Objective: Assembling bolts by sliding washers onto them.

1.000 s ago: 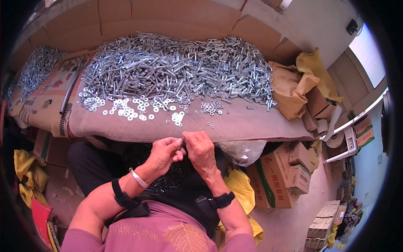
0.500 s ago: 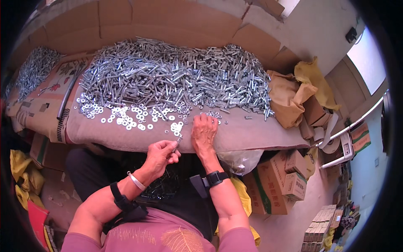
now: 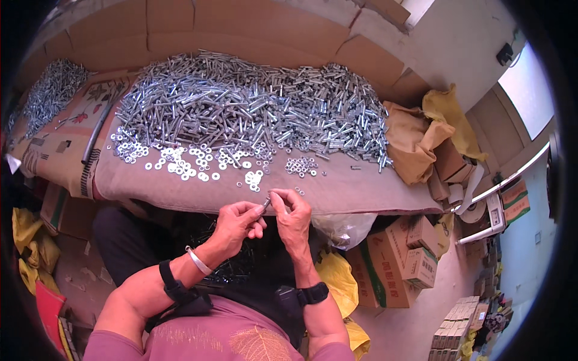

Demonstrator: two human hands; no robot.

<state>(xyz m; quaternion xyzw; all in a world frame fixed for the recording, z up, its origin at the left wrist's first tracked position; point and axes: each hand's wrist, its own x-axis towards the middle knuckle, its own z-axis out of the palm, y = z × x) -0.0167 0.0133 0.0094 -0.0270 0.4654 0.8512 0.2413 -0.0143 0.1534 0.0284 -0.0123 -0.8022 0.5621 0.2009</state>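
Note:
My left hand (image 3: 236,228) is closed round a short metal bolt (image 3: 265,205), which points up and away between thumb and fingertips. At the bolt's far end my right hand (image 3: 293,218) has thumb and forefinger pinched together; what they hold there is too small to make out. Both hands hover at the near edge of a padded seat (image 3: 361,192). Just beyond them lie a small heap of flat washers (image 3: 253,180) and a cluster of nuts (image 3: 301,166). More bright washers (image 3: 176,163) spread to the left, before a long pile of metal bolts and sleeves (image 3: 241,105).
A second metal pile (image 3: 54,90) and a dark rod (image 3: 99,131) lie on the patterned cover at left. Brown sacking (image 3: 415,141) is at right. Below the seat edge are a clear plastic bag (image 3: 346,228), cardboard boxes (image 3: 385,262) and yellow bags (image 3: 340,283).
My right hand has drawn back from the nuts on the seat to the end of the bolt, fingers now pinched. My left hand has shifted slightly right, still holding the bolt.

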